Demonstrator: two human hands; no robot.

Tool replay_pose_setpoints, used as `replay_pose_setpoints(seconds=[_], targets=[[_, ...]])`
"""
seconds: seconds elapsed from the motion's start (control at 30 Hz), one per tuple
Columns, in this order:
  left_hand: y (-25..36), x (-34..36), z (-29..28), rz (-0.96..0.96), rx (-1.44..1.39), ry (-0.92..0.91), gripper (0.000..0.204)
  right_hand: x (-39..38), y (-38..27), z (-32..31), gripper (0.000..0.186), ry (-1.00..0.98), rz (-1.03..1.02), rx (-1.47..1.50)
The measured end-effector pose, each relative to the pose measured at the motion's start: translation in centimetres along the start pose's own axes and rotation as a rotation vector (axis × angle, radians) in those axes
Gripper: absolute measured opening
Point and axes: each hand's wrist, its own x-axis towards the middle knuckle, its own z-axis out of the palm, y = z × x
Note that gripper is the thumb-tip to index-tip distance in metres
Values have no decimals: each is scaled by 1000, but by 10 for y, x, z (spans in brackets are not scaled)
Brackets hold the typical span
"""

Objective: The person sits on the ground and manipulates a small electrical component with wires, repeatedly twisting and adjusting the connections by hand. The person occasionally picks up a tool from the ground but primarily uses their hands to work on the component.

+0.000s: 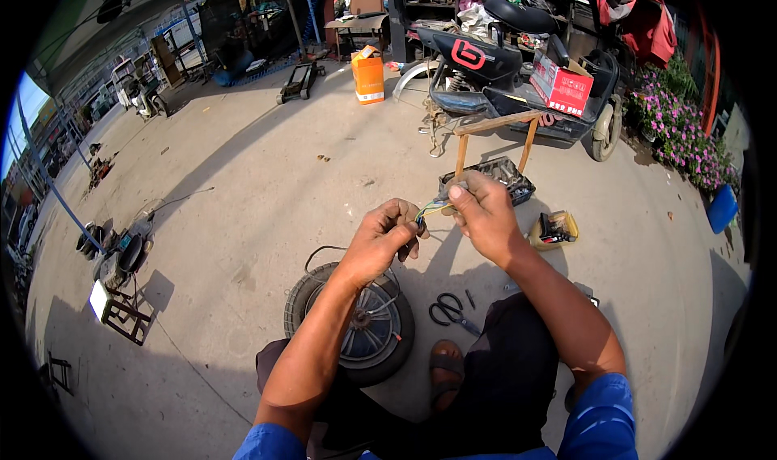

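Note:
A bundle of thin coloured wires (pixel 435 206), yellow, blue and green among them, stretches between my two hands. My left hand (pixel 380 237) pinches one end, where a dark cable end shows at the fingertips. The other end is in my right hand (pixel 486 210), thumb pressed over a small greyish piece I cannot make out clearly. Below my left forearm a wheel with a spoked hub and black tyre (pixel 402 342) lies flat on the ground. A dark cable (pixel 309 257) curves up from it toward my left hand. Black-handled scissors (pixel 447 308) lie beside the wheel.
Past my right hand sit a black crate of tools (pixel 518 186) and a yellowish container (pixel 569 225), near a wooden stand (pixel 494 123). Farther back are a dark electric scooter (pixel 486 63), a red box (pixel 565 91) and an orange box (pixel 368 79). A small frame stool (pixel 121 310) is far left.

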Motion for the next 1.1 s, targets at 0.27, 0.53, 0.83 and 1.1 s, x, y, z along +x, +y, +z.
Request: replay_pose_setpoints(seconds=[0.27, 0.53, 0.83, 1.1], targets=[[10, -3, -1, -94, 153, -11, 11, -2, -8, -1, 22, 70, 34, -25], [-2, -1, -21, -89, 177, -55, 19, -1, -17, -8, 20, 143, 103, 101], [-4, 2, -9, 34, 190, 17, 36, 0, -13, -8, 21, 150, 38, 68], [17, -4, -18, -106, 669, -44, 38, -1, -20, -13, 22, 186, 48, 94]])
